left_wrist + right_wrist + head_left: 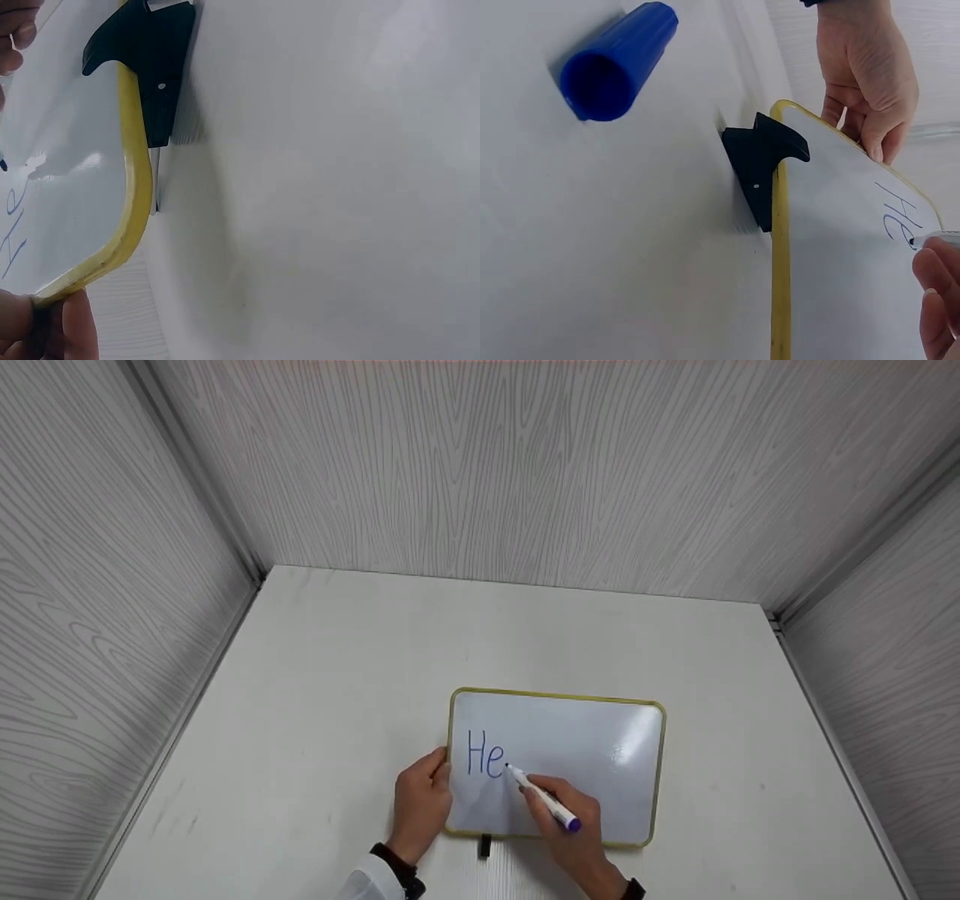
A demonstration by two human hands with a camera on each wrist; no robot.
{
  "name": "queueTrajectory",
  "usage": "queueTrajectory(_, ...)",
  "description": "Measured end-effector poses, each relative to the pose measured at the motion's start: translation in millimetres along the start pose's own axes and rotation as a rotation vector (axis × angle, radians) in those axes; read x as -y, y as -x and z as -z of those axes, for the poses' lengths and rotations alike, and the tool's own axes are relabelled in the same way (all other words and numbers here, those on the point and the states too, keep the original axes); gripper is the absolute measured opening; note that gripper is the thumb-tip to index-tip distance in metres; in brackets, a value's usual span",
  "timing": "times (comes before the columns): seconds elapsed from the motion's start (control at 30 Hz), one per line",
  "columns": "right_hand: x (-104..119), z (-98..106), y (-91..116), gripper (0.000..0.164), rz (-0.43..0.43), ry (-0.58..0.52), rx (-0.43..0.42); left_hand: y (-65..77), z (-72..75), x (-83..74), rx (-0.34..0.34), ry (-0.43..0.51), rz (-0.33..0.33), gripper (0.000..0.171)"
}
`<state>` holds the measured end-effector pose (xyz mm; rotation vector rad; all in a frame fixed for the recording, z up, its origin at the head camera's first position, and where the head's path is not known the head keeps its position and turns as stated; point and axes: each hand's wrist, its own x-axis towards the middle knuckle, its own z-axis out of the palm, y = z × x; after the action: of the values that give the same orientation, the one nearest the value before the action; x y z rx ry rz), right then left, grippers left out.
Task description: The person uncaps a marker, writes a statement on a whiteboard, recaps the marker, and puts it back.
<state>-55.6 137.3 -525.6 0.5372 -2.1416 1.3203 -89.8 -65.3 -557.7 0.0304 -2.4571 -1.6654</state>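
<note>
A small whiteboard (pixel 570 735) with a yellow frame bears the letters "He" in blue. My left hand (pixel 421 802) grips the board's left edge, thumb on the front and fingers behind, as the left wrist view shows. In my right hand (pixel 577 836) is a white marker (pixel 556 808) with a purple end. The marker's dark tip is right at the end of the "e". On the board's lower edge sits a black hook-shaped clip (pixel 154 64), also in the right wrist view; its lower part stands against the white table.
A hollow blue cap (pixel 619 64) lies on the table below the board's lower edge in the right wrist view. The white table (pixel 337 660) is bounded by grey wood-grain panels at the back (pixel 480 472), left (pixel 90 585) and right (pixel 885 585).
</note>
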Motion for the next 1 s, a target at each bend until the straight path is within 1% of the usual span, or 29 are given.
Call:
queueTrajectory(0.07, 8, 4, -8, 0.025, -0.02, 0.0, -0.024, 0.1, 0.3, 0.4, -0.004, 0.0, -0.007, 0.03)
queueTrajectory(0.13, 9, 7, -13, 0.024, -0.032, 0.035, -0.031, 0.3, 0.8, 0.6, -0.008, -0.001, -0.013, 0.03)
queueTrajectory(0.23, 9, 9, -19, 0.025, -0.02, 0.079, -0.031, 0.7, 1.5, 1.0, -0.009, 0.004, -0.011, 0.029)
queueTrajectory(0.37, 8, 10, -24, 0.027, 0.013, 0.103, -0.032, 0.7, 1.8, 0.7, -0.014, 0.003, -0.037, 0.028)
queueTrajectory(0.43, 6, 9, -25, 0.027, 0.019, 0.102, -0.028, 0.4, 1.9, 0.4, -0.018, -0.002, -0.053, 0.028)
queueTrajectory(0.5, 1, 8, -24, 0.027, 0.015, 0.092, -0.024, 0.3, 1.7, 0.1, -0.016, -0.001, -0.056, 0.028)
queueTrajectory(0.73, -26, 2, -15, 0.031, -0.004, 0.097, -0.014, 0.7, 1.9, -2.2, -0.008, -0.009, -0.015, 0.029)
queueTrajectory(1.0, -30, 2, -10, 0.027, -0.004, 0.1, -0.007, 0.5, 0.8, -2.5, -0.023, -0.079, -0.042, 0.026)
